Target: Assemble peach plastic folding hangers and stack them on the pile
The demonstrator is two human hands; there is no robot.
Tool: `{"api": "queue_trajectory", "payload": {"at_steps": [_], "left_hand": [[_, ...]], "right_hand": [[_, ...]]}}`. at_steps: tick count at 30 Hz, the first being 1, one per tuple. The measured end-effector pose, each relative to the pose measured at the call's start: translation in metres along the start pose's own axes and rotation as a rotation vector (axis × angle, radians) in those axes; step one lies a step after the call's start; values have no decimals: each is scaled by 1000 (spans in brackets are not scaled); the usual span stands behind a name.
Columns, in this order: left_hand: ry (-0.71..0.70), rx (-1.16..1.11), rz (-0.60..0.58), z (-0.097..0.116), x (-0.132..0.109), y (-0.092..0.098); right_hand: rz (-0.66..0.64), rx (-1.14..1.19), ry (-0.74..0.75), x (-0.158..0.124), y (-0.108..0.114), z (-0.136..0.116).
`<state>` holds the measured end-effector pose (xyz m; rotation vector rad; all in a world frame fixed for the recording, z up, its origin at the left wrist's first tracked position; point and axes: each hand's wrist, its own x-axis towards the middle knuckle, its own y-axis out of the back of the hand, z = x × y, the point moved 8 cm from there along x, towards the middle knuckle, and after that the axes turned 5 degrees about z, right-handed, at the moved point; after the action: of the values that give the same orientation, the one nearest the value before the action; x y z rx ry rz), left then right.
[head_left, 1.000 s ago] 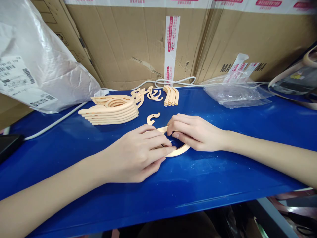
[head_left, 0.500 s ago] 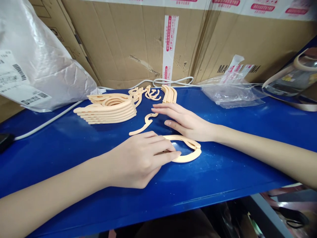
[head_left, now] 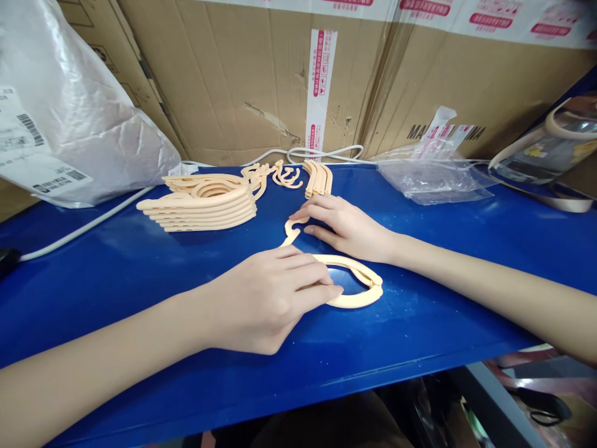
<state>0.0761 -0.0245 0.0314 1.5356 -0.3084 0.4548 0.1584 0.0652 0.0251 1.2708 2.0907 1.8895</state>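
My left hand [head_left: 265,298] lies on the blue table [head_left: 140,280], fingers pressed together on the near end of a peach plastic hanger body [head_left: 359,287]. My right hand [head_left: 342,225] rests just behind it, fingers curled on a peach hook piece [head_left: 291,231] that lies flat between the two hands. A stack of finished peach hangers [head_left: 205,202] sits at the left rear. Loose hook pieces [head_left: 284,175] and a bundle of curved bars [head_left: 318,177] lie near the back edge.
Cardboard boxes [head_left: 280,74] wall off the back. A white plastic bag with labels [head_left: 69,124] sits at the far left, a clear plastic bag [head_left: 433,177] at the right rear. A white cable [head_left: 84,227] runs along the table. The table's front edge is close.
My right hand left the hanger body, reached back with fingers spread, and now closes on the hook piece, which has slid nearer. My left hand stays on the hanger body.
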Motion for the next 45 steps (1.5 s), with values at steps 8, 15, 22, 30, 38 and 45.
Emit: {"api": "queue_trajectory", "payload": {"at_steps": [8, 15, 22, 30, 38, 45], "left_hand": [[-57, 137, -3, 7, 0, 7], [-53, 172, 9, 10, 0, 7], [4, 292, -55, 0, -6, 4], [202, 267, -34, -28, -9, 5], [269, 176, -96, -37, -10, 0], [337, 89, -113, -39, -9, 1]], "right_hand": [[112, 83, -44, -3, 11, 4], [84, 17, -64, -5, 11, 4], [356, 193, -389, -19, 32, 31], [647, 523, -386, -25, 48, 45], [705, 323, -208, -33, 56, 20], [477, 211, -145, -27, 44, 4]]}}
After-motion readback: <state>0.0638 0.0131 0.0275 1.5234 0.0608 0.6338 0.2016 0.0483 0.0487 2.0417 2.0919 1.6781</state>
